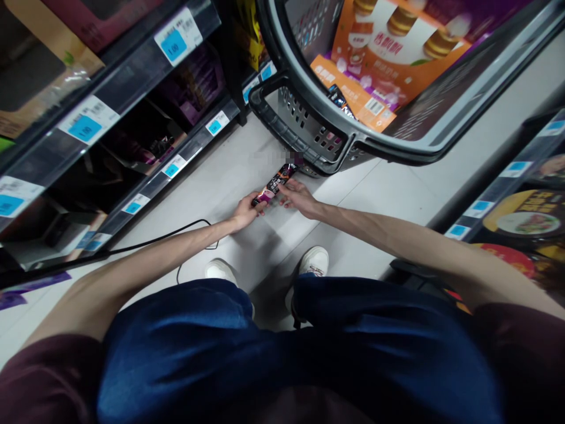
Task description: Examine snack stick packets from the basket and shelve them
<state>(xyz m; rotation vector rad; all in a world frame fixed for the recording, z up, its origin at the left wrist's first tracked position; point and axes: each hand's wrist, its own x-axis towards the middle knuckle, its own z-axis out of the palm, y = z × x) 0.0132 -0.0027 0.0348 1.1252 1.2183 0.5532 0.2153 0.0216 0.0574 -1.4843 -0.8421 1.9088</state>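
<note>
A slim snack packet [279, 181] in a shiny black and purple wrapper slants over the floor in front of me. My left hand [248, 211] pinches its lower end between thumb and fingers. Along its right side, my right hand [299, 196] has bent fingers closed against the wrapper near the middle. The packet's upper end lies close to the handle of a dark grey shopping basket [324, 121]. Inside the basket are a large orange carton [388, 53] with purple parts and a small black packet [339, 100].
Shelves with blue price tags [176, 41] and open display boxes [150, 141] line the left. Another shelf [489, 194] holds round food packages [525, 218] on the right. A black cable [163, 234] trails across the floor near my shoes [314, 261].
</note>
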